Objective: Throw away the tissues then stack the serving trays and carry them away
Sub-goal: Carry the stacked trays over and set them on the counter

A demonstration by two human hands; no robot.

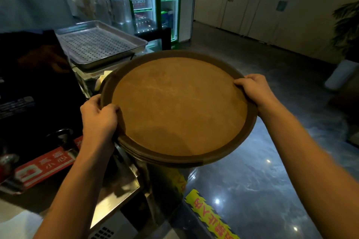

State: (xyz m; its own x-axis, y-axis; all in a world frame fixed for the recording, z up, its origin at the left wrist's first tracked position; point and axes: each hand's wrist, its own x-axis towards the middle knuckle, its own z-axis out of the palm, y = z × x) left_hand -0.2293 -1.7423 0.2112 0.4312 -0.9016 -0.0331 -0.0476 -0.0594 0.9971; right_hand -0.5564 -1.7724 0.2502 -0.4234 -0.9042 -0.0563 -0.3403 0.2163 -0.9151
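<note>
Over the counter edge, mid-air: stack of round brown trays (179,106), held roughly level, tilted slightly toward the camera
Stack: several rims visible at the near-left edge; exact count can't tell; top tray bare
Left hand (99,116): clamped on the stack's left rim, thumb on top, fingers curled under
Right hand (252,89): clamped on the far-right rim, thumb over the lip, fingers underneath
Behind the stack, left: perforated steel pan (99,44) on a stand
Further back: lit drinks fridge (153,0), green frame
Lower left: steel counter (120,186) with a red sign (44,167)
Floor (272,170): dark, glossy, yellow tape (209,217) below the trays
Far right: plant (347,25) in a white pot
</note>
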